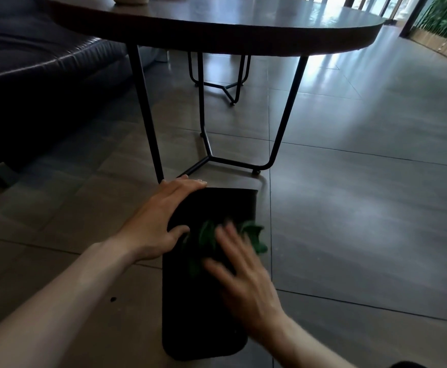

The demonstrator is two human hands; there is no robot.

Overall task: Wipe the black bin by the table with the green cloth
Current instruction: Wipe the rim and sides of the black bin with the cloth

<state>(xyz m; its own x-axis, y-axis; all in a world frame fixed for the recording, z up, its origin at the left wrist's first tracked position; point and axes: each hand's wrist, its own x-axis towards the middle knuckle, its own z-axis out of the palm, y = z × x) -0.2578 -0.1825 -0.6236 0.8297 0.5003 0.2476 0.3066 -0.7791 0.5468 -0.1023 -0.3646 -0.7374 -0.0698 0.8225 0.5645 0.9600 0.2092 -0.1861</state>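
Pressing flat, the fingers (225,235) of the right hand (246,277) lie spread and extended on the green cloth (254,236), pinning it against the black bin (203,314) rather than clutching it; motion blur suggests an active wiping stroke. The cloth sits bunched on the bin's upper face, toward its right edge. The left hand (161,221) lies open, fingers draped over the bin's far left edge and thumb on its face, probably steadying it against the stroke. The bin appears tipped toward the camera on the tiled floor (363,208); it stands just near of the table (243,25) and its black legs (148,115).
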